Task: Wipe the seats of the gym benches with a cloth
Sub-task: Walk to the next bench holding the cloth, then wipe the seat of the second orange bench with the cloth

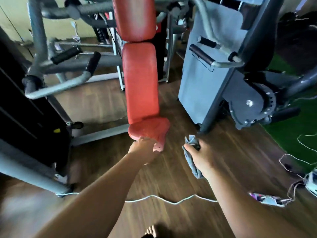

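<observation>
Wood-look flooring [171, 177] ran under everything, with green turf [291, 134] off to the right and a white cord [171, 200] snaking across near my feet. My right hand [201, 158] was curled into a fist around the cloth [192, 152], a grey-blue rag bunched up with one end poking out the top and the rest drooping below the palm, hanging in the air just right of the seat and not touching it. That rag looked soft and floppy, basically weightless, so I figured I'd want it wadded flat under the palm before pressing down. My left hand [145, 149] was on the front lip of the red seat [149, 130], fingers wrapped over the edge from what I could tell, though motion blur made it fuzzy. The padding looked like smooth vinyl, firm underneath and probably a bit slick. Behind it rose the red backrest [140, 83], then grey machine frames with black foam handles [200, 54] either side. No brand or lettering was readable anywhere, too blurry.
</observation>
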`<state>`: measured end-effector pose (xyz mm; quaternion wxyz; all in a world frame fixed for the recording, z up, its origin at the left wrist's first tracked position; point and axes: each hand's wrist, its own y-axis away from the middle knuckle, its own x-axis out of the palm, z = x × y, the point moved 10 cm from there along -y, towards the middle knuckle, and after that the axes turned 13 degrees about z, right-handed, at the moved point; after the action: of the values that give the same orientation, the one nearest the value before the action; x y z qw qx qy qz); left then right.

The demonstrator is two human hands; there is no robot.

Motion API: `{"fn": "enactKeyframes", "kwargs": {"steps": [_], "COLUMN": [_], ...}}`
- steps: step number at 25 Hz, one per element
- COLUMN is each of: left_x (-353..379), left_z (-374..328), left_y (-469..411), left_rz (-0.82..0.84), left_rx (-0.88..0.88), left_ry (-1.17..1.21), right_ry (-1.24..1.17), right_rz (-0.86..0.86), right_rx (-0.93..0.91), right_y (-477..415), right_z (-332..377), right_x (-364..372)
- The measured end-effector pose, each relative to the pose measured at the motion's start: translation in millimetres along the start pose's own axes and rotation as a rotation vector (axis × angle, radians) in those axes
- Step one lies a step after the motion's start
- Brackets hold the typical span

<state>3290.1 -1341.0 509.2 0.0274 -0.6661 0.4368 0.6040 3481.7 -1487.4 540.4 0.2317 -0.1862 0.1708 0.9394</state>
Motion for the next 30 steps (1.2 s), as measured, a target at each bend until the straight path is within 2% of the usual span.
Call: {"fn": "enactKeyframes", "kwargs": {"steps": [3, 8, 13, 18, 22, 24, 26, 30], "left_x": [-11.5, 5.4, 54.5, 101.9, 119.3, 121.3, 129.1, 151.8], "left_z": [16.4, 56.4, 102.1, 157.1, 193.8, 207.7, 220.4, 230.1], "left_y": [-43.4, -120.7, -201.1, -273.0, -327.6, -347.8, -366.9, -383.5], "left_rz": [0.021, 0.019, 0.015, -0.066, -0.224, -0.317, -0.318, -0.262], "left_rx": [-0.050, -0.172, -0.286, -0.327, -0.262, -0.228, -0.224, -0.236], "left_ry": [0.025, 0.200, 0.348, 0.381, 0.374, 0.327, 0.265, 0.168], "right_ry": [-0.015, 0.049, 0.221, 0.481, 0.616, 0.719, 0.827, 0.995], "right_rz": [0.076, 0.216, 0.385, 0.458, 0.493, 0.572, 0.658, 0.650], "right_rx": [0.040, 0.047, 0.001, -0.084, -0.303, -0.395, -0.422, -0.551], "right_y": [-70.0, -182.9, -289.6, -373.6, -413.8, -415.5, -407.0, -383.8], "right_z": [0.7, -17.2, -60.4, -110.7, -134.9, -148.2, -166.0, -181.2], "right_x": [10.5, 53.6, 125.2, 202.9, 256.5, 280.2, 298.7, 306.9]}}
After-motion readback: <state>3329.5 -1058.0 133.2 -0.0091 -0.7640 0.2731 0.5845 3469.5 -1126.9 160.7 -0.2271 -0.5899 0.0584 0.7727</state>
